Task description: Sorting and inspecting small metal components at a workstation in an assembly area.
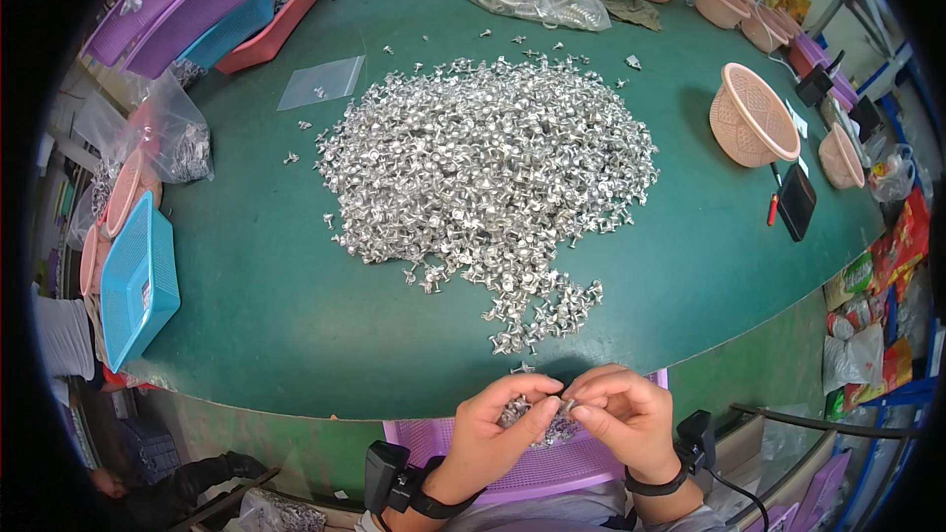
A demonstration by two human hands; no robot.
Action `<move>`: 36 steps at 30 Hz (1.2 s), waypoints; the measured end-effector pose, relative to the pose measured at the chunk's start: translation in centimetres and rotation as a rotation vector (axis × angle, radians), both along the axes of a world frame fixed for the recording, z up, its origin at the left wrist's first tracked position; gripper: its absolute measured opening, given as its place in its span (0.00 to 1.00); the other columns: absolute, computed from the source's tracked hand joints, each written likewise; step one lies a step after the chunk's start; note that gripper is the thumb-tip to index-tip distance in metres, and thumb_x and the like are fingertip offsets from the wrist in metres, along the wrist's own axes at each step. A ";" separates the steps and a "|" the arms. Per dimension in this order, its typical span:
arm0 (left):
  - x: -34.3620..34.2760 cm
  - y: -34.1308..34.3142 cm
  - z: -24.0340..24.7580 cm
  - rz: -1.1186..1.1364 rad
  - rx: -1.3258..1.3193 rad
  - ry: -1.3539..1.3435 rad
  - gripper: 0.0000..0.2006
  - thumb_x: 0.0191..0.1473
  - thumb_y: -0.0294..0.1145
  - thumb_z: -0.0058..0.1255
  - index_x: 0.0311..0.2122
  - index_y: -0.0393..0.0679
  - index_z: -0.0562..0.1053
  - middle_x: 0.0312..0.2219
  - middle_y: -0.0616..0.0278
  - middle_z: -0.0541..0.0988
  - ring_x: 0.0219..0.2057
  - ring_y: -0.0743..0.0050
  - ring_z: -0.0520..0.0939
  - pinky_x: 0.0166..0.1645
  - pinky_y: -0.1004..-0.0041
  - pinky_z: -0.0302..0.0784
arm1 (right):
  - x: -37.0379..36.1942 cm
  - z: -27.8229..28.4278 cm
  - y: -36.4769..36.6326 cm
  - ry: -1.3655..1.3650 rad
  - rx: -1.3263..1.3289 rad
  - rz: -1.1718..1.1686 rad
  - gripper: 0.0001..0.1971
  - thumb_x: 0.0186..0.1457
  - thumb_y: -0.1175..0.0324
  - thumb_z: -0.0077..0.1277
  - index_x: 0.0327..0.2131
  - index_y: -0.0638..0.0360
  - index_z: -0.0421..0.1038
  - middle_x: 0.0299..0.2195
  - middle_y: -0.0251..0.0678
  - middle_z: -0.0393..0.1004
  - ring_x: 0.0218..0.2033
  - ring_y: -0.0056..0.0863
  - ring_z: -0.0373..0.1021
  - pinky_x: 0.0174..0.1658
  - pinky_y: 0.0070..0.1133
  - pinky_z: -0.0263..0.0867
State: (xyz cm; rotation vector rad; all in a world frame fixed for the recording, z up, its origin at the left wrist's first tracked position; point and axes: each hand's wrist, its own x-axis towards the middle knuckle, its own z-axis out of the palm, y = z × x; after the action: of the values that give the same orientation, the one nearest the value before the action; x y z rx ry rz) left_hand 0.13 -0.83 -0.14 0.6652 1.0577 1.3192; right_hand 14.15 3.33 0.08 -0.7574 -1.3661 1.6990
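My left hand (505, 426) and my right hand (628, 418) meet just off the table's near edge, above a purple plastic basket (512, 486). Both are closed, thumb and fingers pinched together. A small silvery metal part (569, 405) shows at the right fingertips, with the left thumb tip close beside it. What the left fingers grip is hard to make out. More small metal parts (554, 431) show below and between the hands. Ahead on the green table (256, 305) lies a large heap of the same kind of silvery parts (483, 158), its narrow tail reaching toward me.
A blue basket (140, 281) stands at the left edge, near a plastic bag of parts (182, 138). A clear plastic sheet (321, 84) lies behind the heap's left side. To the right are a tilted pink basket (754, 116), a red-handled tool (773, 209) and a black flat object (797, 203).
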 end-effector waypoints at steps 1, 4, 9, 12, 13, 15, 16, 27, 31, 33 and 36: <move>0.0 0.0 0.0 0.000 0.000 0.001 0.05 0.45 0.23 0.44 0.30 0.36 0.66 0.17 0.66 0.68 0.16 0.88 0.66 0.16 0.88 0.57 | 0.0 0.0 0.0 0.001 0.000 0.000 0.09 0.42 0.85 0.44 0.31 0.69 0.63 0.31 0.42 0.65 0.32 0.23 0.65 0.34 0.16 0.64; -0.1 -0.2 -0.2 -0.039 0.007 0.049 0.05 0.45 0.24 0.44 0.30 0.36 0.66 0.18 0.66 0.68 0.17 0.88 0.66 0.16 0.88 0.58 | 0.0 -0.1 -0.2 0.081 -0.116 -0.001 0.09 0.43 0.84 0.43 0.32 0.69 0.62 0.31 0.41 0.65 0.32 0.22 0.65 0.35 0.16 0.64; -0.1 -0.2 -0.5 -0.045 0.021 0.039 0.05 0.46 0.24 0.44 0.30 0.36 0.66 0.18 0.65 0.68 0.17 0.87 0.67 0.16 0.88 0.58 | -0.1 0.0 -0.4 0.065 -0.219 -0.025 0.07 0.45 0.81 0.42 0.32 0.69 0.62 0.30 0.39 0.66 0.30 0.22 0.66 0.34 0.16 0.64; 0.0 -0.2 -0.6 -0.026 0.024 0.026 0.05 0.46 0.25 0.44 0.29 0.36 0.65 0.18 0.65 0.68 0.16 0.88 0.66 0.16 0.88 0.58 | 0.0 -0.1 -0.5 0.043 -0.238 -0.024 0.07 0.46 0.80 0.42 0.32 0.69 0.62 0.30 0.38 0.66 0.31 0.22 0.67 0.34 0.16 0.64; -0.1 -0.2 -0.6 -0.026 0.024 0.025 0.05 0.46 0.25 0.44 0.29 0.36 0.65 0.18 0.65 0.68 0.16 0.88 0.66 0.16 0.88 0.58 | 0.0 0.0 -0.5 0.043 -0.238 -0.023 0.07 0.46 0.80 0.42 0.32 0.69 0.62 0.30 0.38 0.66 0.31 0.22 0.67 0.34 0.16 0.64; -0.2 -0.3 -0.6 -0.033 0.052 0.078 0.04 0.48 0.25 0.40 0.27 0.36 0.64 0.19 0.61 0.68 0.16 0.86 0.65 0.15 0.87 0.57 | -0.1 0.1 -0.6 0.043 -0.243 -0.013 0.06 0.46 0.80 0.42 0.31 0.69 0.63 0.29 0.38 0.67 0.30 0.21 0.66 0.34 0.16 0.64; -0.1 -0.2 -0.6 -0.032 0.052 0.078 0.04 0.48 0.25 0.40 0.27 0.36 0.64 0.19 0.61 0.68 0.16 0.86 0.65 0.15 0.87 0.57 | -0.2 0.1 -0.6 0.044 -0.243 -0.012 0.06 0.46 0.80 0.42 0.31 0.69 0.63 0.29 0.38 0.67 0.30 0.21 0.66 0.34 0.16 0.64; -1.5 -0.1 -1.2 0.164 0.119 -0.611 0.05 0.49 0.27 0.34 0.24 0.38 0.61 0.18 0.55 0.66 0.12 0.76 0.64 0.12 0.84 0.55 | -3.1 -0.3 1.1 -0.765 0.652 -0.170 0.09 0.34 0.75 0.52 0.25 0.59 0.67 0.24 0.33 0.64 0.27 0.31 0.60 0.29 0.22 0.57; -1.9 -0.1 -1.0 0.250 0.010 -0.490 0.06 0.49 0.28 0.36 0.23 0.39 0.60 0.15 0.60 0.64 0.11 0.79 0.62 0.11 0.85 0.54 | -3.8 -1.0 1.1 -0.782 0.672 -0.174 0.09 0.34 0.74 0.53 0.24 0.58 0.68 0.24 0.34 0.64 0.28 0.32 0.60 0.30 0.23 0.56; -2.1 -0.5 -0.8 0.264 -0.070 -0.380 0.06 0.49 0.29 0.37 0.23 0.40 0.61 0.14 0.62 0.63 0.11 0.81 0.62 0.11 0.85 0.54 | -3.7 -0.6 1.0 -0.699 0.612 -0.158 0.09 0.33 0.74 0.53 0.24 0.59 0.68 0.24 0.34 0.65 0.27 0.32 0.61 0.29 0.23 0.57; -1.2 0.2 -1.6 0.173 -0.119 -0.370 0.03 0.49 0.27 0.37 0.26 0.40 0.63 0.15 0.62 0.66 0.12 0.83 0.64 0.12 0.86 0.54 | -2.1 -0.6 0.6 -0.636 0.336 -0.209 0.08 0.33 0.78 0.52 0.23 0.60 0.67 0.24 0.37 0.68 0.25 0.28 0.63 0.29 0.19 0.59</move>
State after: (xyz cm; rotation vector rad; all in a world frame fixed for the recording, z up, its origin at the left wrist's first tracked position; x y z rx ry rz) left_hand -1.03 -0.67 -1.74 0.2305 0.8950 1.4484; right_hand 12.01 3.95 -0.49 -1.2498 -1.8584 1.0567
